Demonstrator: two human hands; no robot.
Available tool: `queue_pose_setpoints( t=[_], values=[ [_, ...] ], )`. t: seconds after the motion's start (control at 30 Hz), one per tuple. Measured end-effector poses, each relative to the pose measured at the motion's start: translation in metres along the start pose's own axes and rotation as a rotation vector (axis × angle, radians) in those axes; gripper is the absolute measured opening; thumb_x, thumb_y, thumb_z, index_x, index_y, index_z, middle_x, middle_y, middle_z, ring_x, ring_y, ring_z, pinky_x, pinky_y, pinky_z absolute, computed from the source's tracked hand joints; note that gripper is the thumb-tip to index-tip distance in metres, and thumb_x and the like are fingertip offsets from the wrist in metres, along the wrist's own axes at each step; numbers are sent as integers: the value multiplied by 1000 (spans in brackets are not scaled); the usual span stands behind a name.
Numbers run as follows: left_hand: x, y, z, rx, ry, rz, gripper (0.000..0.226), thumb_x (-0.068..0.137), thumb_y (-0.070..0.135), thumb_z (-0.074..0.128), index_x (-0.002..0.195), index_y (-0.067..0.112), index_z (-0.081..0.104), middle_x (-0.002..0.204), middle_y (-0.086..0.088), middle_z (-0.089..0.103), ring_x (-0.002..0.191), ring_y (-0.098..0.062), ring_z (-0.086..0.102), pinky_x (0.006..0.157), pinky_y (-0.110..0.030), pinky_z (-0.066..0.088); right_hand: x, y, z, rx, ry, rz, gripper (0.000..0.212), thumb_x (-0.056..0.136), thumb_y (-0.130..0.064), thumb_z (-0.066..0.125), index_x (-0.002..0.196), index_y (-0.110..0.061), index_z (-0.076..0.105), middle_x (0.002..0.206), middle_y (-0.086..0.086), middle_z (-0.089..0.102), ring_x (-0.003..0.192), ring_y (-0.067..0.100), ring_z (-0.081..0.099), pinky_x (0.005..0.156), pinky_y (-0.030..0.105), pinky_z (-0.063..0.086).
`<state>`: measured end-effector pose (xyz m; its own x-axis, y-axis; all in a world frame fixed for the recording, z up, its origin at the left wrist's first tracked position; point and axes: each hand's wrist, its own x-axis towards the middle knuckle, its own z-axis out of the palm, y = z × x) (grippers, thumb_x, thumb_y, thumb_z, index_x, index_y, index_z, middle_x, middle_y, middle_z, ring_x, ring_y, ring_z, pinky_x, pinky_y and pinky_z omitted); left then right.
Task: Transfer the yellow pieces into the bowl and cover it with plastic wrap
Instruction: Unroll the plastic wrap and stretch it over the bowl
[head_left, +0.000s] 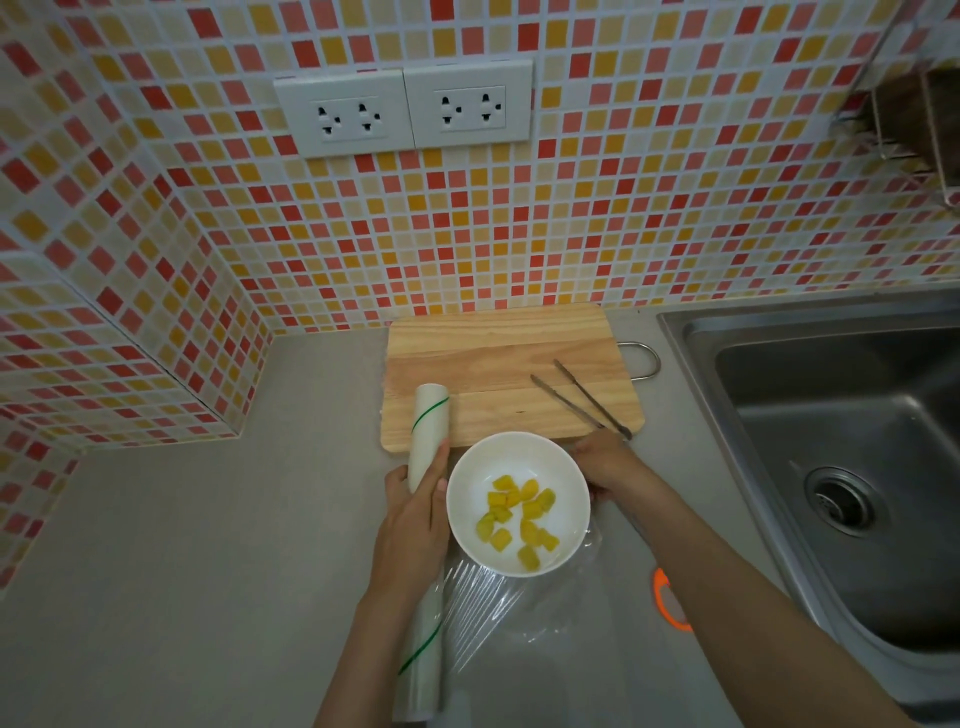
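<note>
**Inspector A:** Largest item first. One sink (831, 441), well off beyond the right hand (605, 462). One cutting board (506, 374), just past both sets of fingertips. Your reading of the step?

**Inspector B:** Covering. The left hand (415, 512) has its fingers curled round one roll of plastic wrap (427, 441), thumb side against the bowl (518, 503). The film (514, 603) is drawn out from the roll toward the right, lying on the counter and passing under or beside the bowl's near edge; I cannot tell which. The right hand sits at the bowl's far-right rim, fingers bent down; whether they pinch film or just steady the bowl, I cannot tell.

**Inspector A:** Recommendation?

**Inspector B:** In my judgement, keep the roll pinned, lift the free edge taut and level over the rim, then press it down around the wall. Slack film will cling to itself.

**Inspector A:** Remaining counts.

**Inspector B:** One white bowl, between the two hands. One pair of tongs (582, 400) on the board, its tips just beyond the right fingers. Yellow pieces (517, 519): roughly a dozen, all inside the bowl, none on the board. Two wall socket plates (405, 111).
</note>
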<state>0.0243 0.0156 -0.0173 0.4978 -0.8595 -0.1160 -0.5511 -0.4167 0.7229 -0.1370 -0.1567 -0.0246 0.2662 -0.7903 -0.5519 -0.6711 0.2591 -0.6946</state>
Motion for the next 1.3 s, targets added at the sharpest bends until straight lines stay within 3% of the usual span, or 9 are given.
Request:
queue_pose_setpoints(
  t=[0.1,0.2,0.3,0.67,0.77,0.83,1.03,1.17,1.3],
  values=[
    [0,2,1,11,-1,4,45,99,38,26,141,51,23,128,5,27,85,-15,52,80,-24,38,-17,-13,-18,-106,347,-315,13,83,-12,59,78,-4,69,69,9,64,67,21,59,63,25,49],
    [-1,3,1,14,2,-4,44,98,39,26,140,52,23,130,3,28,86,-15,51,81,-25,39,-38,-34,-21,173,93,-564,27,94,-20,48,110,-8,65,99,3,70,96,10,63,83,12,44],
    [-3,2,2,20,11,-25,43,98,40,25,138,55,22,131,4,28,87,-16,52,80,-27,41,-43,-32,-3,247,-155,-475,33,97,-25,41,118,-12,62,114,4,68,109,9,61,98,23,43],
    [-11,5,6,54,56,-80,43,98,40,23,139,54,23,130,3,29,84,-17,49,77,-28,38,-32,-13,12,500,-237,-251,54,99,-38,19,119,-10,62,114,7,66,100,13,63,86,22,49],
    [-12,6,7,31,65,-90,42,98,41,24,138,55,25,132,3,28,86,-16,49,77,-29,38,-28,-4,10,728,-382,-99,67,93,-56,12,117,-15,59,113,6,66,106,23,61,91,36,47],
    [-13,5,7,35,71,-90,42,98,41,24,138,55,25,132,2,29,84,-16,49,76,-28,38,-31,-2,7,746,-309,-105,69,90,-61,11,114,-17,59,120,8,64,108,22,60,96,38,45],
    [-14,6,8,63,85,-79,44,98,39,25,140,49,26,135,-2,28,83,-19,51,75,-29,39,-95,-3,8,930,398,-335,57,95,-51,18,130,-18,49,135,-3,53,126,8,48,110,30,27],
    [-15,6,8,81,96,-76,44,98,39,25,141,49,25,135,-2,27,84,-22,53,74,-30,41,-122,10,53,915,428,-343,67,85,-59,16,142,-28,31,147,-16,33,134,-1,30,96,6,27],
    [-15,8,9,79,89,-104,44,98,39,24,141,50,24,134,-1,27,93,-26,56,76,-32,41,-106,18,77,957,363,-230,74,81,-70,31,141,-27,32,146,-3,40,129,12,43,99,31,42]
  ],
)
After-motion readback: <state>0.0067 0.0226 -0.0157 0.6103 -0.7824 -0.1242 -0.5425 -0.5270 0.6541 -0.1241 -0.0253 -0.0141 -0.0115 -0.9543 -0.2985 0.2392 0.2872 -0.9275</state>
